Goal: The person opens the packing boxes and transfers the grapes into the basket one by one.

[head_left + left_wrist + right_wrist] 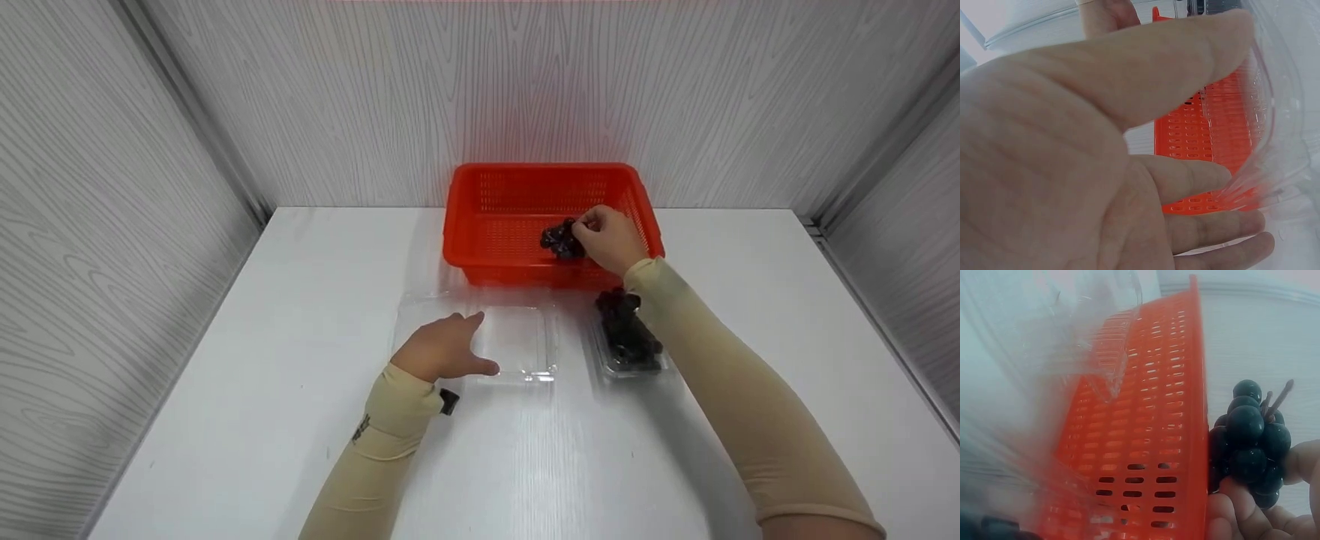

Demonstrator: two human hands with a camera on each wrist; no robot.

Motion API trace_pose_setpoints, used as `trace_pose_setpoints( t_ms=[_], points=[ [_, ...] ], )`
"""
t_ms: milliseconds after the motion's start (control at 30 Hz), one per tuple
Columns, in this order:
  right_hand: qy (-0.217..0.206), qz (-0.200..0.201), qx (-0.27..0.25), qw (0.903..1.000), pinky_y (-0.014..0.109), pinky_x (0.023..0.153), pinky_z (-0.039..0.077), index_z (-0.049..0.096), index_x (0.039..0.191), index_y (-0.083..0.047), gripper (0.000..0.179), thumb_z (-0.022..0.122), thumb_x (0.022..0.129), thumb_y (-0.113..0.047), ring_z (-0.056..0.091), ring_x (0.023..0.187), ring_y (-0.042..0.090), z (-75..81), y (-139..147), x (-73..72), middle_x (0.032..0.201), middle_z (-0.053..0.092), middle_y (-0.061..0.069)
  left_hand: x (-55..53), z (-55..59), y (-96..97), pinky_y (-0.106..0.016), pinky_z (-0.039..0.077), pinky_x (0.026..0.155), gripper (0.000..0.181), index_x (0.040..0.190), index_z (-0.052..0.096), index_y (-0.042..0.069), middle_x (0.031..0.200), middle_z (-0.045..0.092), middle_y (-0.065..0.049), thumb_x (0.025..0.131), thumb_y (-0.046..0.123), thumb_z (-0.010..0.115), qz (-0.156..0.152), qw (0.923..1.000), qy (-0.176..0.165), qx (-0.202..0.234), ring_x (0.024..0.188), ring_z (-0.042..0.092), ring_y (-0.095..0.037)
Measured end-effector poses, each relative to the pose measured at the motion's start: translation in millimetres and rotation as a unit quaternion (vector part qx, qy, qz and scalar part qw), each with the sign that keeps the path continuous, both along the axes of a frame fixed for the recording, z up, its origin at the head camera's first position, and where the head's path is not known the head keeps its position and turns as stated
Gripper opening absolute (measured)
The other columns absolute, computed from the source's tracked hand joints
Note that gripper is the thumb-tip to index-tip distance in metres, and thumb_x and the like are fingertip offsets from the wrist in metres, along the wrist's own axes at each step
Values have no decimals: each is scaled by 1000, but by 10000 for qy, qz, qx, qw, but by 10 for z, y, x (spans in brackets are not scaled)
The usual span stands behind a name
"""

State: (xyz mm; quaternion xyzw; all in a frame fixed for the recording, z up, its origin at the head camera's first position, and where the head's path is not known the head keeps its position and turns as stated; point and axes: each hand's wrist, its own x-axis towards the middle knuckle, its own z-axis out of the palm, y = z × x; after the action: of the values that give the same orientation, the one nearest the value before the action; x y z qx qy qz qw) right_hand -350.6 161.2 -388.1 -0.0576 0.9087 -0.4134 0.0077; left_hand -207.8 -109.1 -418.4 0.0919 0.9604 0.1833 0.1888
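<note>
R hand [611, 241] w/ grapes [559, 240]; sleeve print [361, 427] (illeg.)

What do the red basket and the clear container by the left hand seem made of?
Red basket: probably moulded plastic, smooth and slightly glossy, judging by its even slots and sheen.
Clear container: likely thin, shiny plastic; it is see-through, with bright glints along its edge.

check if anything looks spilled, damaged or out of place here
Nothing stands out as spilled or damaged. The basket sits upright, the right hand holds a bunch of grapes there, and more grapes lie in the tub. No loose ones show on the table.
</note>
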Motion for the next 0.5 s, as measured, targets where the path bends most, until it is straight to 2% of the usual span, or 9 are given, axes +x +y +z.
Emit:
trace_pose_setpoints(
  t_ms=[233,500],
  points=[
    [50,16,85,10000,36,81,52,62,116,-9,27,55,105,-32,57,93,26,6,14,-17,103,62,12,9,15,9,-52,35,120,92,162,36,15,162,40,-18,87,49,79,34,10000,9,35,149,40,-34],
    [-74,50,75,9999,37,82,52,63,115,-10,28,56,105,-35,58,93,25,-11,31,-22,103,64,11,19,12,2,-53,34,120,92,161,37,13,161,41,-20,87,48,79,-46,9999,78,71,149,40,-36]
  ],
)
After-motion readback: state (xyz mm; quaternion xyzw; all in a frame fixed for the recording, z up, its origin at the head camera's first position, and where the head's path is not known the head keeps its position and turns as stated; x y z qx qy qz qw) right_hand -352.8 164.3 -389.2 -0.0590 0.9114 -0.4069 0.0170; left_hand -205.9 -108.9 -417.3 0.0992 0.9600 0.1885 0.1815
